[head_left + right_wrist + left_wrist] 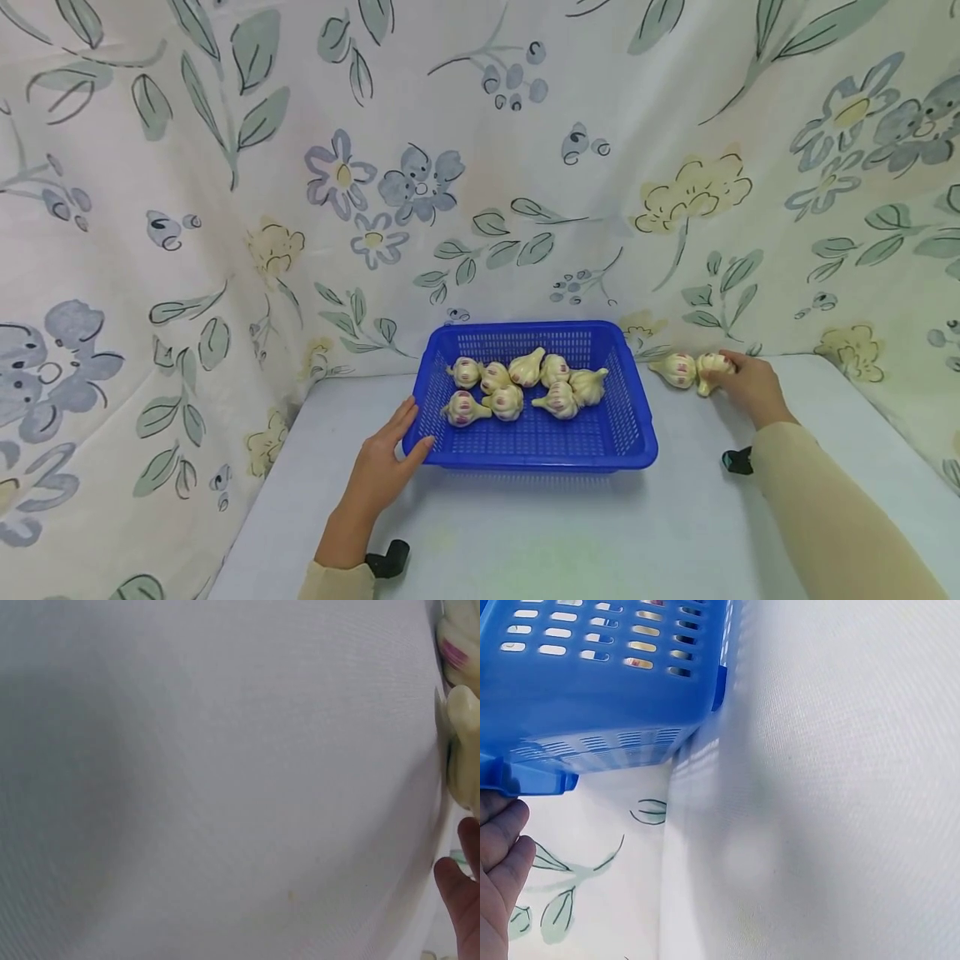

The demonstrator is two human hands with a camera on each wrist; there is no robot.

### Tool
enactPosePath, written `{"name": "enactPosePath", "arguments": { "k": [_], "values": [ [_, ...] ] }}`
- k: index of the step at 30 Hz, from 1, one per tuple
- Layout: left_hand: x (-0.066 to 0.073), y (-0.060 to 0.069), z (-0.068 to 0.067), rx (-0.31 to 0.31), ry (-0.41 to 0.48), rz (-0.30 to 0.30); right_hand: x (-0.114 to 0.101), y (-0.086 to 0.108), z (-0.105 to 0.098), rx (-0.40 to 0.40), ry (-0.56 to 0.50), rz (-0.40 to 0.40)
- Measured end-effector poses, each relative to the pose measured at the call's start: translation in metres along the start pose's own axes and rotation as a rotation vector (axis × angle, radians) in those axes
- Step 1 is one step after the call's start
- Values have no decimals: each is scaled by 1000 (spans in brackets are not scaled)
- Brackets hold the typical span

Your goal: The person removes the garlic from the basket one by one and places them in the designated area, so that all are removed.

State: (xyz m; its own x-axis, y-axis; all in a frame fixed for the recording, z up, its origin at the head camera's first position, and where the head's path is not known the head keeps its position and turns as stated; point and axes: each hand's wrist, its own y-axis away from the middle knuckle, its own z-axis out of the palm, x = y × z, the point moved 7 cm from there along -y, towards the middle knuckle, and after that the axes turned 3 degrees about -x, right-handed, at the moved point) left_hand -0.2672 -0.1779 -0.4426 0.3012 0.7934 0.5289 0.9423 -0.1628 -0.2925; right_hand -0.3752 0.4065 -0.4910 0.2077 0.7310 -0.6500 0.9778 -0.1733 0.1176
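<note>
A blue plastic basket (525,461) holds several garlic bulbs (505,402), cream with purplish marks. My left hand (386,458) is at its left side, fingers extended along the rim and thumb by the front left corner. In the left wrist view, the fingertips (514,825) lie against the rim's underside. Right of the basket, two garlic bulbs lie side by side, a left one (678,370) and a right one (708,367). My right hand (753,390) reaches to the right one; the right wrist view shows thumb and finger (469,840) spread beside that bulb (466,769).
A white-covered table (480,542) lies under everything. Floral cloth (480,167) hangs behind it and along the left. Dark wrist-worn devices are on the left wrist (388,560) and right wrist (738,461).
</note>
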Motion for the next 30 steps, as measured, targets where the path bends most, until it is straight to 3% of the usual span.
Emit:
{"name": "enactPosePath", "arguments": {
  "k": [30],
  "values": [
    [-2,-1,0,18,13,6,-7,-2,1,37,-17,11]
  ]
}}
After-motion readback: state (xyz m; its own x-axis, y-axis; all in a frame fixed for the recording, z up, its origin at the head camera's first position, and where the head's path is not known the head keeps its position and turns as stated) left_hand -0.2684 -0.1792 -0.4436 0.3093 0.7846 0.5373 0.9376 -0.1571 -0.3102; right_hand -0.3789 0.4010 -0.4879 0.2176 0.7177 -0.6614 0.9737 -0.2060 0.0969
